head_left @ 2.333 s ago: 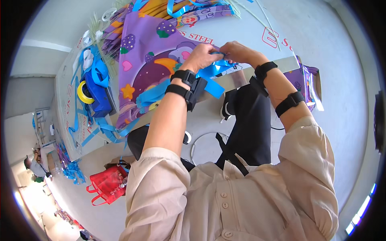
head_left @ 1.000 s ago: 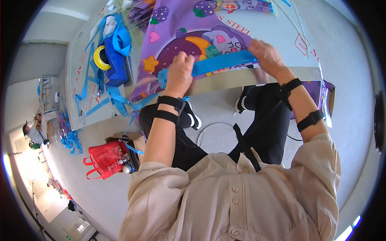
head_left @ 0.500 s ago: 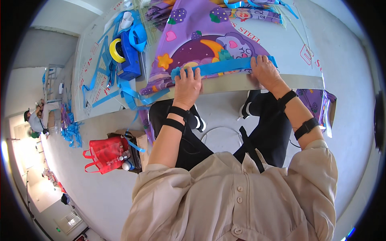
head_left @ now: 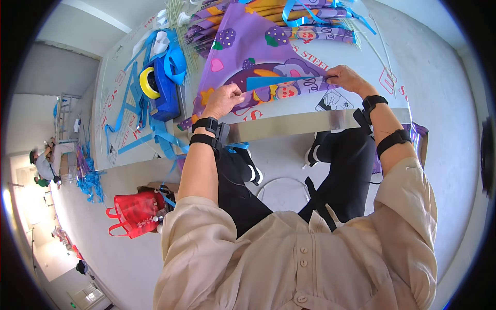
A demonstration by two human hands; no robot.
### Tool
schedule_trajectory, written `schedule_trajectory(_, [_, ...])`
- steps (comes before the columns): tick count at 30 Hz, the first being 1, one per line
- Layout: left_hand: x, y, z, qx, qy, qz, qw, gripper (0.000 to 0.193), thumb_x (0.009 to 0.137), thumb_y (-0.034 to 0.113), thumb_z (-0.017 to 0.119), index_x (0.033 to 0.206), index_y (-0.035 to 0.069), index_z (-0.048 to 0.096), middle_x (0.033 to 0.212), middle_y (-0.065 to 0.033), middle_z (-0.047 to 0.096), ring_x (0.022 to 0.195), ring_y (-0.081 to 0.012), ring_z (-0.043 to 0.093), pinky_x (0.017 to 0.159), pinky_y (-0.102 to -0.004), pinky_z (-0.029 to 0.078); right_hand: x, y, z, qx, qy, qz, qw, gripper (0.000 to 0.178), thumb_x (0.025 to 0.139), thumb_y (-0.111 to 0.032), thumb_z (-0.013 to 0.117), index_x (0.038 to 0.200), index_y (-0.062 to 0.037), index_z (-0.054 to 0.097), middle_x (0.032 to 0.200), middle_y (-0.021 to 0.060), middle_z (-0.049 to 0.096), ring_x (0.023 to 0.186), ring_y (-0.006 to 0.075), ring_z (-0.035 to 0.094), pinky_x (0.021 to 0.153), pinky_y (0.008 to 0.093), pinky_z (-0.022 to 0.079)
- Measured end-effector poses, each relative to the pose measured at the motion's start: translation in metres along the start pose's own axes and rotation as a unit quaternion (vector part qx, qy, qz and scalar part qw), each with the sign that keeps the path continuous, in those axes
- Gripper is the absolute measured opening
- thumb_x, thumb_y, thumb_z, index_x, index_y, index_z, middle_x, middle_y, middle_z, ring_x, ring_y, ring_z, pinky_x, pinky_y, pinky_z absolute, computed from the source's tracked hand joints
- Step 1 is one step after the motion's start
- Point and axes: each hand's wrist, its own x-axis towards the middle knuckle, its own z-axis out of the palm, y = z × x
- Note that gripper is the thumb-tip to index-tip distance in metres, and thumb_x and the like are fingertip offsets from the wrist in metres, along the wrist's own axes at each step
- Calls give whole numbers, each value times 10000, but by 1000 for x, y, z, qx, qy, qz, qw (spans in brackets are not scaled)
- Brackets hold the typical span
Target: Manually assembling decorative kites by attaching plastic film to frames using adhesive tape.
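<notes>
My left hand [head_left: 223,101] pinches one end of a blue strip [head_left: 281,81], and my right hand [head_left: 345,77], at three o'clock from it, pinches the other end, so the strip lies stretched between them. It rests across a purple printed sheet [head_left: 258,57] spread on the white surface [head_left: 392,57], near the metal front edge [head_left: 305,124]. At nine o'clock from my left hand a blue tape dispenser [head_left: 163,85] carries a yellow roll [head_left: 149,82]. At twelve o'clock more purple sheets and blue ribbons [head_left: 310,10] are piled. A red bag [head_left: 135,213] sits on the floor at seven o'clock.
</notes>
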Motion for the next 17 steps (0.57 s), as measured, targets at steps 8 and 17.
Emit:
schedule_trajectory(8, [-1,16,18,144,179,228,946,439,768,228,700,1159,90,555,1089,-82,534,1031,-281,526,867,-406,433,23,-7,-16,-11,-137,18,990,142,805,-87,606,906,1,653,749,89,616,722,175,559,687,330,443])
schedule_trajectory(17, [26,44,39,165,-49,69,983,376,807,245,668,1140,101,569,1217,-71,533,1144,-256,475,856,-442,410,26,5,-17,-8,-152,2,988,155,811,-131,599,890,-11,658,744,107,641,701,216,588,663,356,454])
